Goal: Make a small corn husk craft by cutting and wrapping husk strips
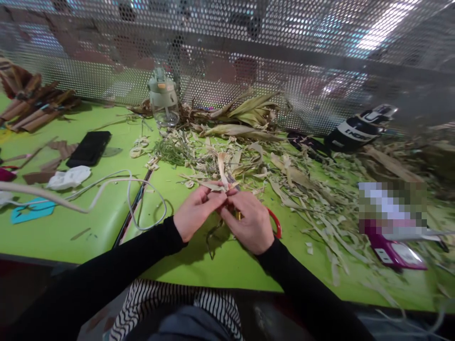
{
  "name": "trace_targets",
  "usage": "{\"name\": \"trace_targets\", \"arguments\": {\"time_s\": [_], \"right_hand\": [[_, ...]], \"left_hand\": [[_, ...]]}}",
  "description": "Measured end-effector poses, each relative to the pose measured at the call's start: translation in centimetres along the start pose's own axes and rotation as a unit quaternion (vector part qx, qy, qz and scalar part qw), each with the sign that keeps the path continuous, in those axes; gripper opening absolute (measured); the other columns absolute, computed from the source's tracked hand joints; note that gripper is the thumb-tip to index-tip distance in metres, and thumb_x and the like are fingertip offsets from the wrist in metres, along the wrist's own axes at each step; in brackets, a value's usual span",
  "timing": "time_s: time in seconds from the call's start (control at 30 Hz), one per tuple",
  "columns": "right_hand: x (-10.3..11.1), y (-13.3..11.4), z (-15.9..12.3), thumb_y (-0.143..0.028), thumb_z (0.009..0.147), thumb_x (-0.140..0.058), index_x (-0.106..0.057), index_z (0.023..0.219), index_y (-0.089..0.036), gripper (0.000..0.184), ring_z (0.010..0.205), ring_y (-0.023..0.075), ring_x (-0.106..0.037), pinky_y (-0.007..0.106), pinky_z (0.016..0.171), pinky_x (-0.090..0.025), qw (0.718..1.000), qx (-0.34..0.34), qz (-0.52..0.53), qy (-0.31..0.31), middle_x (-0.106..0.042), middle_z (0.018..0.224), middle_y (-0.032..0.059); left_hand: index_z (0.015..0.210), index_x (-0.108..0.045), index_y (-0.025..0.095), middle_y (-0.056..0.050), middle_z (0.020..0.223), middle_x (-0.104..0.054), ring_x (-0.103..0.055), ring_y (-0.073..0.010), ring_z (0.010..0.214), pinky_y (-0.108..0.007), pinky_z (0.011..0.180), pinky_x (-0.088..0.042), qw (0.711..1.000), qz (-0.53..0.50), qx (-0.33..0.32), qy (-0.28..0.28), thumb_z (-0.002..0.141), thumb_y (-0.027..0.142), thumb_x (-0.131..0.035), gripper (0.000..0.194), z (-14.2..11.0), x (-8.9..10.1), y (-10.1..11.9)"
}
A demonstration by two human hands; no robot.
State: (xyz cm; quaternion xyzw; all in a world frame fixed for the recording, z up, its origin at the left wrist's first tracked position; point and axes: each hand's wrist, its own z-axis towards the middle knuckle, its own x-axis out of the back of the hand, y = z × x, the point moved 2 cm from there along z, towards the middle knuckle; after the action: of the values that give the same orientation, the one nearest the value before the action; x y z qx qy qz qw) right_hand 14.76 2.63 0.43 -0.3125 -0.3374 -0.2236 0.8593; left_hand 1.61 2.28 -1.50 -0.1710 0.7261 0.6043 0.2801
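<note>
Both hands meet above the green table [163, 258], pinching one piece of pale dried husk [222, 171] between their fingertips. My left hand [197, 208] is closed on the husk from the left side. From the right, my right hand [250, 220] grips its lower end, and its curled fingers partly hide that spot. A thin dark strand [211, 244] hangs below the fingers. Partly covered by my right hand is a red handle loop [276, 223], which looks like part of a pair of scissors. Shredded husk scraps [199, 161] lie just beyond the fingertips.
A clear bottle [164, 102] and longer dried leaves [249, 113] stand against the perforated metal screen [213, 52]. To the left are a black phone [89, 148], white cable [106, 182] and bundled brown sheaths [31, 104]. At right are a black bottle [355, 130] and a magenta power strip [394, 251].
</note>
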Motion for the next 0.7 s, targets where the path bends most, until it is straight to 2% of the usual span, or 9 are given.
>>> {"name": "trace_targets", "arguments": {"time_s": [0.1, 0.2, 0.4, 0.5, 0.53, 0.6, 0.63, 0.7], "right_hand": [[-0.6, -0.5, -0.1, -0.018, 0.085, -0.049, -0.05, 0.061, -0.019, 0.025, 0.061, 0.0139, -0.047, 0.028, 0.059, -0.041, 0.998, -0.021, 0.041, -0.033, -0.053, 0.062, 0.0018], [-0.4, -0.6, 0.0, -0.018, 0.085, -0.049, -0.049, 0.059, -0.02, 0.025, 0.06, 0.0131, -0.045, 0.027, 0.059, -0.04, 0.995, -0.026, 0.076, -0.059, -0.048, 0.06, 0.0], [0.1, -0.3, 0.0, -0.02, 0.084, -0.05, -0.049, 0.06, -0.02, 0.025, 0.061, 0.0134, -0.047, 0.028, 0.062, -0.042, 0.989, -0.019, 0.114, -0.097, -0.05, 0.06, -0.0005], [0.6, 0.3, 0.1, -0.023, 0.088, -0.049, -0.055, 0.071, -0.02, 0.017, 0.073, 0.0161, -0.054, 0.03, 0.068, -0.044, 0.993, -0.041, 0.103, -0.05, -0.06, 0.074, 0.0029], [0.8, 0.6, 0.2, -0.024, 0.089, -0.048, -0.057, 0.081, -0.02, 0.013, 0.08, 0.0177, -0.055, 0.032, 0.071, -0.045, 0.995, -0.06, 0.084, -0.018, -0.062, 0.085, 0.0051], [1.2, 1.2, 0.3, -0.027, 0.091, -0.046, -0.057, 0.1, -0.019, 0.016, 0.09, 0.0203, -0.055, 0.035, 0.075, -0.044, 0.995, -0.089, 0.042, 0.019, -0.062, 0.101, 0.0083], [1.2, 1.3, 0.4, -0.028, 0.092, -0.045, -0.056, 0.103, -0.019, 0.018, 0.088, 0.0204, -0.056, 0.035, 0.074, -0.044, 0.995, -0.091, 0.032, 0.008, -0.063, 0.1, 0.0083], [1.1, 1.3, 0.5, -0.028, 0.093, -0.042, -0.059, 0.096, -0.019, 0.019, 0.079, 0.0184, -0.057, 0.032, 0.07, -0.043, 0.995, -0.079, 0.041, -0.047, -0.064, 0.087, 0.0056]], "left_hand": [[0.094, -0.057, 0.014, -0.004, 0.09, -0.07, -0.064, -0.0164, 0.095, -0.034, 0.093, -0.046, 0.999, 0.031, -0.011, -0.004, 0.073, 0.023, -0.069, 0.025, 0.0, 0.0, 0.1], [0.091, -0.059, 0.012, -0.006, 0.094, -0.069, -0.064, -0.0173, 0.095, -0.033, 0.091, -0.047, 0.998, 0.068, -0.017, -0.007, 0.073, 0.027, -0.069, 0.026, 0.1, 0.0, 0.4], [0.093, -0.061, 0.011, -0.007, 0.094, -0.069, -0.063, -0.0172, 0.096, -0.032, 0.093, -0.045, 0.994, 0.103, -0.019, -0.022, 0.075, 0.03, -0.067, 0.026, 0.3, 0.3, 0.7], [0.093, -0.06, 0.012, -0.006, 0.086, -0.07, -0.065, -0.0162, 0.089, -0.033, 0.089, -0.047, 0.996, 0.091, -0.004, -0.018, 0.076, 0.032, -0.065, 0.027, 0.5, 0.6, 0.9], [0.093, -0.06, 0.012, -0.006, 0.084, -0.07, -0.066, -0.0162, 0.086, -0.033, 0.086, -0.048, 0.996, 0.091, 0.002, -0.018, 0.076, 0.033, -0.065, 0.028, 0.6, 0.7, 1.0], [0.093, -0.059, 0.012, -0.006, 0.083, -0.07, -0.066, -0.0159, 0.082, -0.033, 0.083, -0.049, 0.994, 0.102, 0.01, -0.026, 0.076, 0.034, -0.066, 0.029, 0.7, 0.8, 1.1], [0.094, -0.059, 0.012, -0.006, 0.084, -0.07, -0.066, -0.0155, 0.081, -0.033, 0.082, -0.05, 0.993, 0.117, 0.007, -0.031, 0.076, 0.034, -0.065, 0.03, 0.8, 0.8, 1.1], [0.094, -0.06, 0.011, -0.006, 0.088, -0.069, -0.065, -0.0147, 0.081, -0.031, 0.082, -0.049, 0.984, 0.176, -0.012, -0.038, 0.078, 0.036, -0.063, 0.029, 0.8, 0.9, 1.2]]}}
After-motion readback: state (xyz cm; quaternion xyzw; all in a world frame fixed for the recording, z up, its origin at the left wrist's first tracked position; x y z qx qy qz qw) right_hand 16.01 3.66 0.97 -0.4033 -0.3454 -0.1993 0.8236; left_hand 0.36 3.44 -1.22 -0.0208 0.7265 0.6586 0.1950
